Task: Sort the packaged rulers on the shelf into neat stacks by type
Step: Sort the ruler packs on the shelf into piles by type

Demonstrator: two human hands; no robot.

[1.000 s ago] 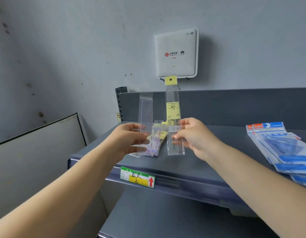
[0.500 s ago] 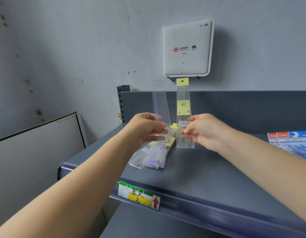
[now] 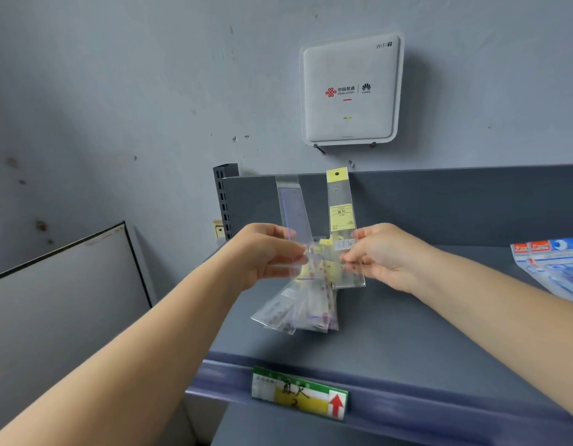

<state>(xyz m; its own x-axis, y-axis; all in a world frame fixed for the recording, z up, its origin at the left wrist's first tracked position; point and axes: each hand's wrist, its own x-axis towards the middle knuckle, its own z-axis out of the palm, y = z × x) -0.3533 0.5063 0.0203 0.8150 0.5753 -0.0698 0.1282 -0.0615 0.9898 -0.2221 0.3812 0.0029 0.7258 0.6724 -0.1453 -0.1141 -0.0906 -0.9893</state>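
My left hand (image 3: 262,252) grips a clear packaged ruler (image 3: 293,210) with no label, held upright and tilted slightly left. In my right hand (image 3: 380,255) is another packaged ruler with a yellow header and yellow label (image 3: 341,217), also upright. Both are held above the grey shelf (image 3: 407,333), close side by side. Below them a loose fanned pile of packaged rulers (image 3: 306,307) lies on the shelf, partly hidden behind the held ones.
Blue and red stationery packs (image 3: 555,268) lie at the shelf's right edge. A green and yellow price tag (image 3: 299,392) sits on the front rail. A white router (image 3: 351,90) hangs on the wall. A white board (image 3: 63,300) leans at the left.
Both hands with their rulers have stayed close together over the pile. The camera has moved nearer and tipped down, so the shelf front and tag sit lower in view.
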